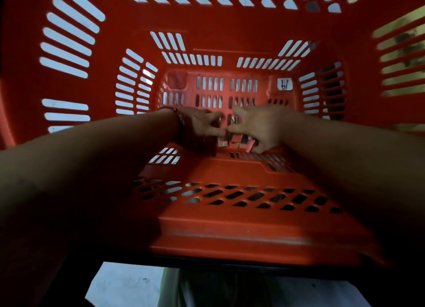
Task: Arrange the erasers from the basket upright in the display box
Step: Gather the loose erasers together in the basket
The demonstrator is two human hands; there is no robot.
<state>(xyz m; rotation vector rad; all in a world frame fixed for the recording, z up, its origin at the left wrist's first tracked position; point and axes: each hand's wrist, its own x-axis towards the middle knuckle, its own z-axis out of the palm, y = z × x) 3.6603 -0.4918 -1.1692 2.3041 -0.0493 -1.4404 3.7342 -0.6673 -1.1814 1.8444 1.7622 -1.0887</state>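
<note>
Down the head view, one basket (230,226) fills nearly everything, and two bare forearms reach to its bottom. Counted there: one left hand (202,125), one right hand (259,127), and at least three erasers (222,144) showing below the fingers; more may lie hidden under the palms. One white label (285,84) with handwritten digits is stuck to the basket bottom beyond the right hand, and one dark red bracelet (180,122) circles the left wrist.

The erasers lie on the basket bottom, close to its near wall, in a short row just under where the two hands meet. The left hand's fingers curl down, one finger reaching across to touch the right hand's fingertips; two erasers peek out beneath it, but whether it grips either one I cannot tell. The right hand's fingers are bent downward and clamp the rightmost eraser (249,146), which tilts between thumb and fingertips at the hand's lower edge.

The basket is hard red plastic, deep and rectangular, its walls and bottom pierced by rows of rounded slots, through which a pale floor (119,283) shows. The erasers are small pinkish blocks with printed paper sleeves. Shadow darkens both forearms.
</note>
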